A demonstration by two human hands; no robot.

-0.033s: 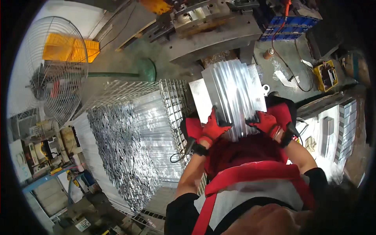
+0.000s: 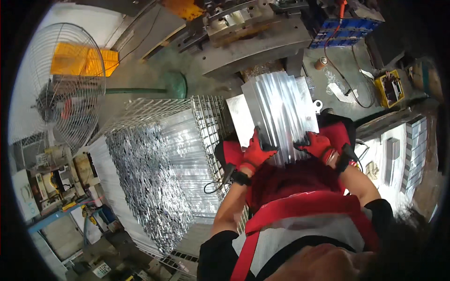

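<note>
A fanned stack of long, shiny metal strips (image 2: 283,107) lies over a flat metal plate (image 2: 240,119) in front of my body. My left hand (image 2: 256,153), in a red glove with dark fingertips, grips the stack's near left side. On the opposite side, my right hand (image 2: 319,146), gloved alike, is closed around the near right edge. The strips' near ends come down between both hands, close to my red apron (image 2: 300,206). The undersides of the strips and some fingertips are hidden.
A wire basket (image 2: 206,122) full of metal strips (image 2: 154,182) stands at my left. A large fan (image 2: 65,89) is beyond it. Ahead sits a heavy metal machine (image 2: 258,44). To the right are a yellow crate (image 2: 390,89), a small can (image 2: 321,62) and an orange cable (image 2: 333,37).
</note>
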